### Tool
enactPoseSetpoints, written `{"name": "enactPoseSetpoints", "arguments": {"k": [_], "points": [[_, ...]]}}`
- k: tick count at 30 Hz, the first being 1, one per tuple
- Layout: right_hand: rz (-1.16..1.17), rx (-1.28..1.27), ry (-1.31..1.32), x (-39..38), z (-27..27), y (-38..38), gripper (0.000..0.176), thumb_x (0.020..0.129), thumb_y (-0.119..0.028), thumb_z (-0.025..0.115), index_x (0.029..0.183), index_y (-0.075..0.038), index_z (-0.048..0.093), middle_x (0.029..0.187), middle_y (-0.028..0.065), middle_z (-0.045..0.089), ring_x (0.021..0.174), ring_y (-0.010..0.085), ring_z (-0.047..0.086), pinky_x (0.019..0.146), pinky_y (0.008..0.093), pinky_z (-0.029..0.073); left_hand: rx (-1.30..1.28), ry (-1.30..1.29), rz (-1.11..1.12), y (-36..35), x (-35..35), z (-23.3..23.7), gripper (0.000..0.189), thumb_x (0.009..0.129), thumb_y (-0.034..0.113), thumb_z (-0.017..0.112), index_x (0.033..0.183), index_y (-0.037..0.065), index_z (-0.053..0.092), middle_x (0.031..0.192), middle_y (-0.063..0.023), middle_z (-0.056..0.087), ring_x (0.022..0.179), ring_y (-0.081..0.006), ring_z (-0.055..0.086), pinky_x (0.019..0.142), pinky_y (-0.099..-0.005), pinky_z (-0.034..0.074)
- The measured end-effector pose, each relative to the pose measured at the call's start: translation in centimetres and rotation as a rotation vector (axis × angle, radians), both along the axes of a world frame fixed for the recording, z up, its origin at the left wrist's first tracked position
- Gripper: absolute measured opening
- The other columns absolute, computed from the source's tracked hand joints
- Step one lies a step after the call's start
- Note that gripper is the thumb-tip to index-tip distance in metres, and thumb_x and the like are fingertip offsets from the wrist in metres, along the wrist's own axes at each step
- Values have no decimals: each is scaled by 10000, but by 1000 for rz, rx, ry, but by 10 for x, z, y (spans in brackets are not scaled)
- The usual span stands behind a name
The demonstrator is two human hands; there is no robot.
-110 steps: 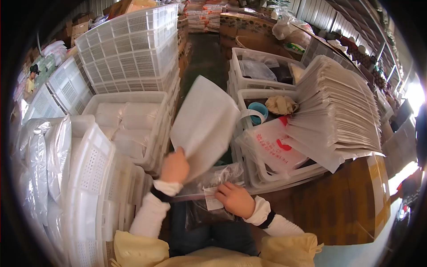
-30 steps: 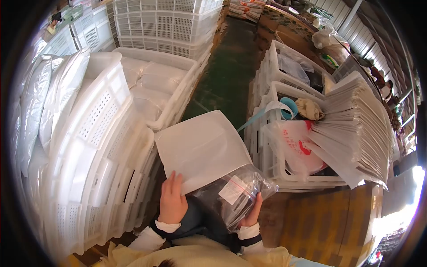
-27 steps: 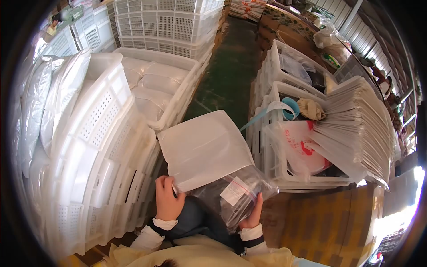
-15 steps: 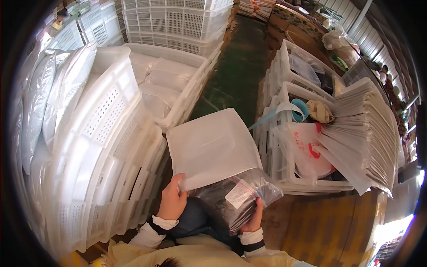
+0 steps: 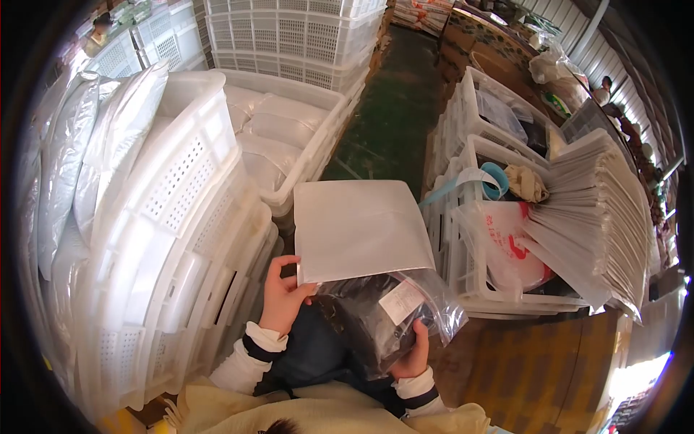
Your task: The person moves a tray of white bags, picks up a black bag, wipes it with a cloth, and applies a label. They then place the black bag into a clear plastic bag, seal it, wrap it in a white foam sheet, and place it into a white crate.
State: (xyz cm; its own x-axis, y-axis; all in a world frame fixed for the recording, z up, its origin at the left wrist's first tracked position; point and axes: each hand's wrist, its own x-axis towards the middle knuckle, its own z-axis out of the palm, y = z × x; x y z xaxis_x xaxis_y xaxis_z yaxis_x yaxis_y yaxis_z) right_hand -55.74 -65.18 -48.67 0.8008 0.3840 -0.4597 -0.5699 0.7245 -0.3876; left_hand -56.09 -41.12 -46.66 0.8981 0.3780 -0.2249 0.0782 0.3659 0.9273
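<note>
A flat white mailing envelope (image 5: 361, 228) lies in front of me, its lower edge across a clear plastic bag (image 5: 361, 318) with something dark folded inside. The bag's far part is hidden by the envelope. A white printed label (image 5: 401, 301) sits on the bag. My left hand (image 5: 280, 298) pinches the envelope's near left corner, its thumb beside the bag's edge. My right hand (image 5: 412, 356) grips the near right side of the bag, thumb on top and fingers underneath, out of sight.
Stacked white crates (image 5: 173, 210) stand at left with silvery packages (image 5: 108, 137) on them. Another crate (image 5: 318, 145) holds white packages. At right, a crate (image 5: 499, 296) carries a fanned stack of white envelopes (image 5: 600, 210) and a blue tape roll (image 5: 494, 179). A green floor strip (image 5: 394, 101) runs between.
The envelope has turned straighter, and its open edge has moved up a little. My left hand has shifted slightly up and right. My right hand stays on the bag.
</note>
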Motion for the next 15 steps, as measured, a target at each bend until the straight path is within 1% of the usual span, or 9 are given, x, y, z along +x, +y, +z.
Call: {"name": "enactPoseSetpoints", "arguments": {"k": [2, 3, 6, 7, 10, 13, 15], "points": [[-69, -70, -59, 3, 17, 6, 530, 845, -380, 531, 1267, -69, 454, 1240, 96, 525, 1132, 270, 500, 976, 427, 382, 40, -46, -69, 6, 8, 6, 478, 787, -83, 557, 1196, 75, 367, 889, -117, 643, 733, -131, 590, 580, -251, 450], [-101, -88, -41, 3, 21, 8, 540, 835, -382, 540, 1265, -66, 454, 1230, 96, 532, 1125, 274, 505, 976, 423, 384, 73, -63, -104, 10, 10, 6, 487, 784, -99, 547, 1201, 72, 362, 893, -118, 643, 742, -133, 591, 591, -253, 455], [-200, -134, -27, 3, 9, 7, 551, 832, -396, 543, 1264, -66, 453, 1223, 95, 537, 1129, 277, 502, 976, 420, 384, 180, -100, -213, 14, 8, 1, 524, 780, -131, 528, 1227, 72, 343, 907, -119, 640, 754, -133, 592, 625, -247, 465], [-205, -137, -41, 3, 14, 9, 566, 823, -405, 557, 1266, -67, 451, 1219, 92, 539, 1127, 278, 504, 975, 417, 386, 218, -113, -251, 15, 9, -1, 538, 780, -139, 523, 1237, 73, 336, 912, -120, 640, 755, -132, 591, 636, -243, 467], [-158, -70, -49, 2, 10, 8, 555, 823, -379, 567, 1265, -65, 451, 1218, 89, 541, 1121, 273, 509, 967, 415, 391, 287, -110, -295, 17, 6, 3, 447, 798, -103, 538, 1201, 48, 418, 883, -102, 647, 719, -108, 582, 630, -219, 458], [-145, -97, -92, 0, -4, 9, 539, 843, -369, 542, 1279, -68, 438, 1236, 90, 530, 1125, 280, 505, 981, 407, 378, 685, -46, -190, 12, 3, 0, 299, 814, -65, 553, 1101, 14, 521, 838, -84, 653, 670, -81, 563, 602, -210, 446], [-112, -110, -92, -3, -4, 11, 557, 837, -366, 552, 1290, -70, 421, 1249, 90, 519, 1136, 281, 495, 983, 408, 372, 730, -40, -74, 3, -3, -8, 234, 819, -47, 560, 1049, -1, 553, 818, -79, 655, 655, -71, 554, 583, -209, 438]]}}
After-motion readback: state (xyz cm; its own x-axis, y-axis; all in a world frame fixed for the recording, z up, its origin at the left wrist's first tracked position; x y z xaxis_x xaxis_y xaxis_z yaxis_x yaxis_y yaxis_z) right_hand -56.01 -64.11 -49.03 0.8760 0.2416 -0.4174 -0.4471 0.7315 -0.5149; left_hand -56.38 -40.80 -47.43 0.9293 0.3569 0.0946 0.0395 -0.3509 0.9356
